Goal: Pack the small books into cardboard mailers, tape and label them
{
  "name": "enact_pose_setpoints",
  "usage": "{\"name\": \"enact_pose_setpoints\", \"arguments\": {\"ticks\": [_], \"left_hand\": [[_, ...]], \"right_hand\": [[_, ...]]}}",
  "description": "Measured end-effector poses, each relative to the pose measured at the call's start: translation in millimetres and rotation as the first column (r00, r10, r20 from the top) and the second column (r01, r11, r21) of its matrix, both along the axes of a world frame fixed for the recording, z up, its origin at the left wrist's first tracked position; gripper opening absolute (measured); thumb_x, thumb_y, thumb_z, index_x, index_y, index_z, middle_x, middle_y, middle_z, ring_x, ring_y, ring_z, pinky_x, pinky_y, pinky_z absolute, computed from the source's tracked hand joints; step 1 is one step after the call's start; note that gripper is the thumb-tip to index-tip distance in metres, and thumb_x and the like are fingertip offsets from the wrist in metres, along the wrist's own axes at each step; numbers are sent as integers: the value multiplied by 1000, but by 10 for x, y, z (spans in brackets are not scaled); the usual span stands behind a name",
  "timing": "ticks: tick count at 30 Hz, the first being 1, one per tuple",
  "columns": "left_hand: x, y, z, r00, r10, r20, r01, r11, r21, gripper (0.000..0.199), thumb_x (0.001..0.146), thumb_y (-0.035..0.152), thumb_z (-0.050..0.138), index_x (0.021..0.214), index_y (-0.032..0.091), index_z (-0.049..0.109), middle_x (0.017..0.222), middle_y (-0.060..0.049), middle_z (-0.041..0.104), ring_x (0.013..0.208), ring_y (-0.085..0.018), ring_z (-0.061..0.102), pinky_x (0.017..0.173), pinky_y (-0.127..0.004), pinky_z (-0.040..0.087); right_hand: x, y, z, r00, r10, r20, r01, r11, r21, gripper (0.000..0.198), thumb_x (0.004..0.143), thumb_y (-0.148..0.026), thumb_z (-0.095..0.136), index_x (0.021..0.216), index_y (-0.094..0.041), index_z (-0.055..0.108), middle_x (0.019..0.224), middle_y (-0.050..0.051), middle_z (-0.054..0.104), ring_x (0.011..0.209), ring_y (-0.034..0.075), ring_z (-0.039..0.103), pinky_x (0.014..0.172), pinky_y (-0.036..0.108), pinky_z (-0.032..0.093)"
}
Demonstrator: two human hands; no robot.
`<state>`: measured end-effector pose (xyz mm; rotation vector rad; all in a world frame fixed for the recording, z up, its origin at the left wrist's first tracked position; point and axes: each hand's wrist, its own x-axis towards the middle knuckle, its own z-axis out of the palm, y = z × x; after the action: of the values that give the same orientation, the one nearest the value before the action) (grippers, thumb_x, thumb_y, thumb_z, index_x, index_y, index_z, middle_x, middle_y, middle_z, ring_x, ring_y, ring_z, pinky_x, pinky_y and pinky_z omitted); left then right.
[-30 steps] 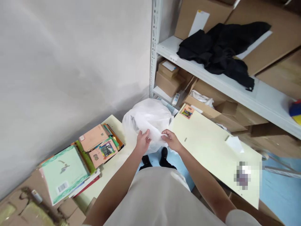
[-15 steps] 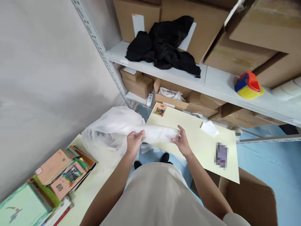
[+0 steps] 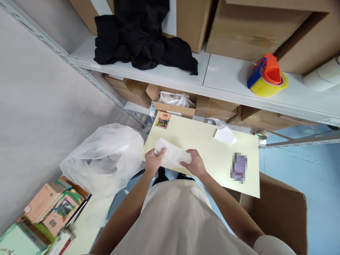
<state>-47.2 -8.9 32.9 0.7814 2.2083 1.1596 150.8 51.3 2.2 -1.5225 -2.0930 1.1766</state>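
Between both hands is a white, slightly translucent folded sheet (image 3: 174, 154), like thin foam or plastic; its exact kind cannot be made out. My left hand (image 3: 154, 160) grips its left end, thumb on top. At its right end, my right hand (image 3: 195, 162) closes on it with the thumb below and the fingers behind. The sheet is over the near edge of a pale yellow tabletop (image 3: 199, 138). A large clear plastic bag (image 3: 106, 156) with white material inside stands to the left of my left hand.
A small orange picture card (image 3: 163, 120), white paper (image 3: 225, 136) and a blurred purple item (image 3: 239, 168) lie on the tabletop. Books (image 3: 57, 209) fill the lower left. A shelf (image 3: 223, 76) bears black cloth (image 3: 146, 46) and a tape dispenser (image 3: 267, 76). An open carton (image 3: 278, 212) stands right.
The white sheet has come away from the plastic bag and looks shorter between my hands, now above the yellow tabletop. My view has shifted to the right.
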Motion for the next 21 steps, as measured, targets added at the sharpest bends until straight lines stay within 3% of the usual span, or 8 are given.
{"name": "enact_pose_setpoints", "arguments": {"ticks": [5,8,10,13,16,18,21], "left_hand": [[-35,58,-99,998,-30,48,31,999,-33,49,69,49,62,47,21,28,47,6,28,48,-7,28,45,-22,26],[-182,98,-206,997,-14,81,17,999,-32,47,70,49,60,49,21,30,48,7,29,48,-7,30,45,-22,27],[-296,123,-286,996,-12,89,14,1000,-26,48,69,49,61,48,21,27,47,7,27,46,-7,29,44,-21,27],[-439,140,-398,988,-78,137,81,996,-22,49,66,45,63,49,22,23,44,9,24,42,-6,28,42,-21,27],[-525,123,-494,963,-179,204,192,980,-49,43,62,42,66,49,22,31,42,9,34,41,-7,36,43,-21,32],[-558,96,-562,950,-233,205,253,965,-75,41,60,42,69,49,22,35,41,8,40,42,-9,42,45,-21,35],[-589,45,-703,940,-292,175,317,937,-143,41,59,47,70,49,21,39,42,6,45,44,-11,45,49,-23,38]], "right_hand": [[-66,-3,-83,976,23,215,-23,1000,-2,44,57,-36,77,93,-20,57,97,6,59,85,22,60,83,38,43],[-12,59,-164,995,-9,100,24,988,-155,19,65,-30,69,78,-21,58,81,2,60,74,17,58,70,30,43],[50,109,-194,993,-94,-67,69,950,-305,16,70,-35,64,72,-21,58,70,-1,58,66,15,54,62,27,41],[122,166,-206,920,-299,-252,160,877,-453,28,70,-47,63,65,-20,58,65,-1,56,64,14,52,61,27,41],[120,180,-233,798,-488,-353,235,792,-564,33,68,-51,65,65,-18,61,72,2,60,75,16,56,72,28,44],[79,170,-293,702,-619,-353,275,693,-666,31,69,-49,65,68,-18,62,76,4,62,77,17,58,74,29,47],[-23,143,-457,587,-778,-224,397,517,-759,26,72,-45,61,74,-18,61,77,6,63,72,17,60,67,29,50]]}}
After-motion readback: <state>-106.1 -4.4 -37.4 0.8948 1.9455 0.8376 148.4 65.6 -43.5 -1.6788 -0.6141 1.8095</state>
